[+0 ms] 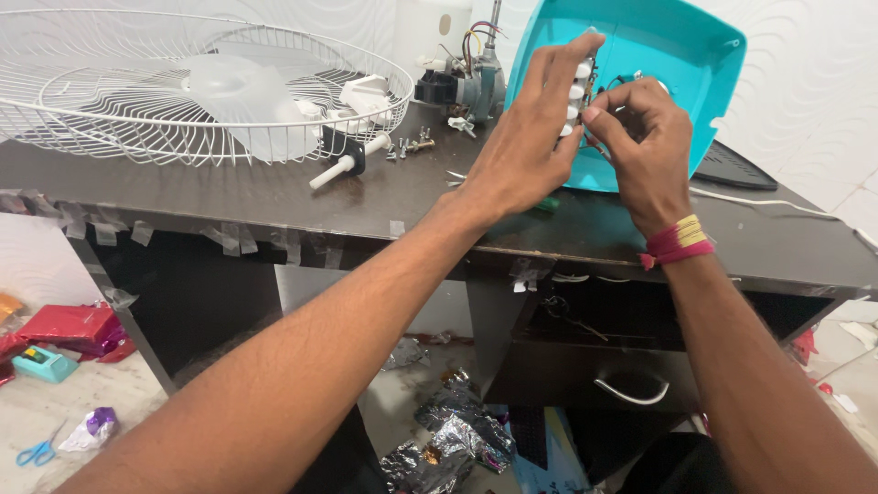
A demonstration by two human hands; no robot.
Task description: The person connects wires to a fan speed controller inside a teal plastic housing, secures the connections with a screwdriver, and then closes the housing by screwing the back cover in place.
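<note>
A teal plastic fan housing stands tilted on the dark desk, its hollow side toward me. My left hand and my right hand both hold a white push-button switch block against the housing's left inner side. The left fingers wrap the block from the left; the right thumb and forefinger pinch it from the right. A red and yellow thread band circles my right wrist. Wires behind the block are mostly hidden by my fingers.
A white wire fan guard with translucent blades lies at the left of the desk. Loose screws, a white shaft piece and a fan motor sit mid-desk. Crumpled foil, scissors and red packaging litter the floor.
</note>
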